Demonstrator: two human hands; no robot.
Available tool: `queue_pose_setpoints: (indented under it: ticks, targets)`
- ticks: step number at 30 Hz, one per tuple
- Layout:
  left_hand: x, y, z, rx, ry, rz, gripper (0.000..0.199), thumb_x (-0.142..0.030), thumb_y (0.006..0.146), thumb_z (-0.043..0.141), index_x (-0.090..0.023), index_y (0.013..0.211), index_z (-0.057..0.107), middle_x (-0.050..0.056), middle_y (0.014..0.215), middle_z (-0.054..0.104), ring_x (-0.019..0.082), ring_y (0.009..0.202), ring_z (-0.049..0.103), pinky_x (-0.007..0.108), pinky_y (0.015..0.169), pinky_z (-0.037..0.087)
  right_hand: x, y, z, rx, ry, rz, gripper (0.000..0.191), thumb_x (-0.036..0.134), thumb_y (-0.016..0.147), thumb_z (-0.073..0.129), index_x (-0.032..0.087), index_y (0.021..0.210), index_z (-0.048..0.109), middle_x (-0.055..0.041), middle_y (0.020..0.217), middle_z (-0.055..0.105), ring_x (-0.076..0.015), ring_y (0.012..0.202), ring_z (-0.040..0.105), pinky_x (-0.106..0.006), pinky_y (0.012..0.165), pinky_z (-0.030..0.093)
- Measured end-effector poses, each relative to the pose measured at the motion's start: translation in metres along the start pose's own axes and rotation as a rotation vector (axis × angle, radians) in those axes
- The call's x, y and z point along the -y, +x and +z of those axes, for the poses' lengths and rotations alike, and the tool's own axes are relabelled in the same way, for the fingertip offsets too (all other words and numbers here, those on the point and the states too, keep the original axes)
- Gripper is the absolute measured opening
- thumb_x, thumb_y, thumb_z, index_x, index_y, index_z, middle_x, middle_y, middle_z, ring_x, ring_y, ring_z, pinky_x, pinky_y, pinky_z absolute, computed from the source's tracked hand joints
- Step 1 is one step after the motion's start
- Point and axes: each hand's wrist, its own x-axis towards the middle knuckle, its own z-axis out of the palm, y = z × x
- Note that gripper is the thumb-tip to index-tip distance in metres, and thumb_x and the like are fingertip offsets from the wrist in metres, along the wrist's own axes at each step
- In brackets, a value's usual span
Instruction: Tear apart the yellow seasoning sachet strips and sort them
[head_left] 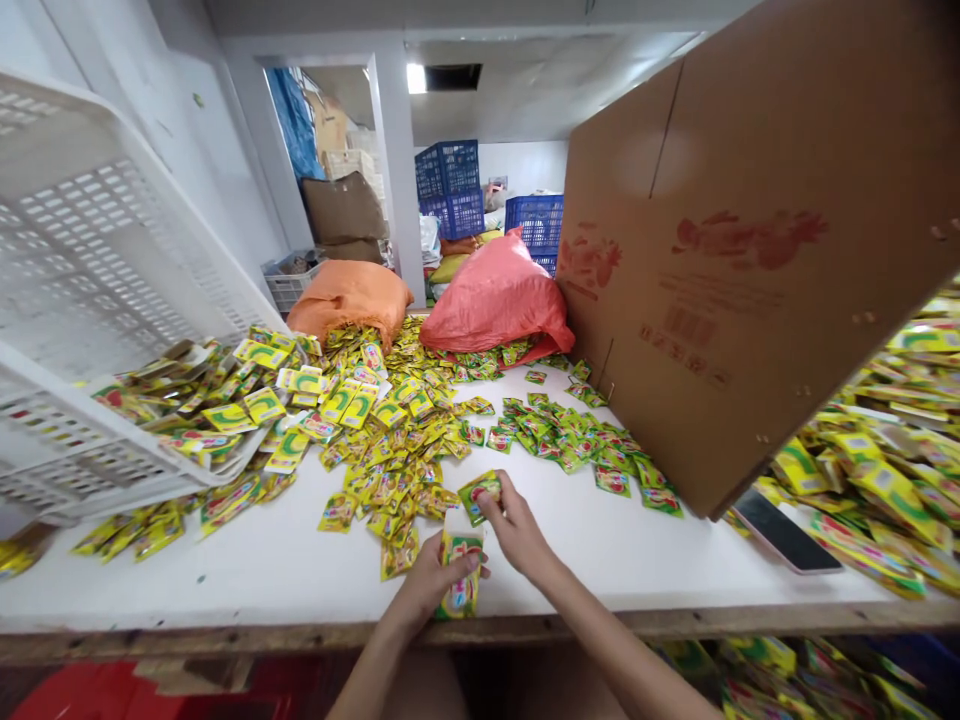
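Note:
Near the table's front edge, my left hand (431,582) is wrapped round a small printed carton (459,592), green, yellow and red, with its white top end raised. A green-and-yellow sachet (480,494) is pinched in my right hand (517,525), just above that end of the carton. Yellow sachets (386,470) lie in a loose heap ahead and to the left of my hands. Green sachets (551,432) are spread further right, in front of the big box.
A white plastic crate (142,440) tipped on its side spills flat cartons (262,405) at left. An orange sack (349,290) and a red sack (499,295) lie behind. At right stand a large cardboard box (697,290), a phone (787,530) and more cartons (862,480).

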Motion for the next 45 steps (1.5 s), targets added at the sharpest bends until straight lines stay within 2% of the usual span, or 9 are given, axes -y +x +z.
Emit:
queue_pose_setpoints:
  ticks: [4, 12, 19, 23, 28, 32, 36, 41, 45]
  targets:
    - [-0.004, -0.004, 0.001, 0.021, 0.055, 0.027, 0.041, -0.035, 0.060, 0.074, -0.013, 0.091, 0.059, 0.008, 0.080, 0.069, 0.022, 0.068, 0.065, 0.030, 0.063, 0.048, 0.004, 0.006, 0.014, -0.005, -0.339, -0.143, 0.011, 0.023, 0.087, 0.037, 0.019, 0.081, 0.045, -0.0028, 0.081, 0.049, -0.0172, 0.077, 0.047, -0.031, 0.071, 0.040]
    - [-0.003, -0.002, 0.000, 0.084, 0.080, 0.047, 0.043, -0.037, 0.064, 0.070, -0.012, 0.098, 0.060, 0.010, 0.084, 0.069, 0.025, 0.078, 0.064, 0.030, 0.064, 0.048, 0.014, 0.002, -0.002, 0.100, -0.685, -0.225, 0.002, 0.019, 0.082, 0.048, 0.018, 0.081, 0.050, -0.0055, 0.087, 0.048, -0.0210, 0.083, 0.043, -0.035, 0.075, 0.038]
    - [-0.003, 0.000, 0.002, -0.030, 0.102, 0.173, 0.054, -0.036, 0.066, 0.069, -0.016, 0.113, 0.053, 0.009, 0.112, 0.061, 0.027, 0.104, 0.054, 0.034, 0.089, 0.041, 0.018, -0.008, 0.002, 0.144, -0.425, -0.240, 0.027, 0.014, 0.081, 0.047, 0.018, 0.107, 0.043, -0.0070, 0.097, 0.049, -0.0210, 0.089, 0.045, -0.035, 0.079, 0.039]
    - [0.000, 0.005, 0.021, 0.038, 0.028, 0.171, 0.056, -0.038, 0.071, 0.065, -0.016, 0.119, 0.047, 0.011, 0.115, 0.059, 0.026, 0.106, 0.053, 0.033, 0.089, 0.042, 0.019, -0.010, -0.018, 0.071, -0.345, -0.227, 0.014, 0.014, 0.081, 0.047, 0.020, 0.094, 0.047, -0.0049, 0.090, 0.050, -0.0197, 0.086, 0.047, -0.034, 0.077, 0.039]
    - [0.005, 0.013, 0.039, 0.063, 0.039, 0.175, 0.059, -0.040, 0.068, 0.067, -0.015, 0.119, 0.048, 0.011, 0.121, 0.055, 0.028, 0.113, 0.047, 0.034, 0.093, 0.038, 0.019, -0.017, -0.037, 0.119, -0.445, -0.202, 0.004, 0.019, 0.080, 0.052, 0.021, 0.080, 0.056, -0.0045, 0.093, 0.050, -0.0205, 0.090, 0.045, -0.035, 0.079, 0.038]
    - [0.015, 0.021, 0.032, -0.035, 0.098, 0.144, 0.071, -0.041, 0.063, 0.070, -0.014, 0.123, 0.043, 0.012, 0.130, 0.048, 0.031, 0.123, 0.036, 0.035, 0.098, 0.033, 0.016, -0.021, -0.041, 0.141, -0.432, -0.169, 0.012, 0.023, 0.083, 0.049, 0.021, 0.076, 0.060, -0.0050, 0.102, 0.050, -0.0211, 0.099, 0.044, -0.037, 0.084, 0.037]
    - [0.027, 0.025, 0.023, -0.063, 0.155, 0.145, 0.079, -0.041, 0.068, 0.066, -0.013, 0.132, 0.029, 0.014, 0.138, 0.035, 0.028, 0.128, 0.029, 0.035, 0.103, 0.027, 0.007, -0.027, -0.039, 0.120, -0.332, -0.126, 0.013, 0.024, 0.084, 0.048, 0.023, 0.090, 0.059, -0.0055, 0.103, 0.051, -0.0210, 0.101, 0.045, -0.037, 0.087, 0.036]
    - [0.029, 0.016, 0.018, -0.034, 0.196, 0.076, 0.070, -0.038, 0.065, 0.069, -0.012, 0.124, 0.041, 0.015, 0.131, 0.045, 0.029, 0.124, 0.034, 0.035, 0.100, 0.030, -0.006, -0.041, -0.030, 0.159, -0.362, -0.040, 0.017, 0.025, 0.086, 0.044, 0.021, 0.080, 0.059, -0.0056, 0.092, 0.054, -0.0226, 0.100, 0.045, -0.037, 0.085, 0.036]
    - [0.016, 0.008, 0.017, 0.066, 0.184, 0.150, 0.042, -0.034, 0.065, 0.070, -0.016, 0.100, 0.056, 0.008, 0.098, 0.064, 0.026, 0.099, 0.054, 0.033, 0.085, 0.043, -0.005, -0.048, -0.027, 0.214, -0.348, -0.035, 0.016, 0.026, 0.085, 0.044, 0.023, 0.082, 0.060, -0.0045, 0.092, 0.055, -0.0224, 0.098, 0.046, -0.038, 0.087, 0.036]
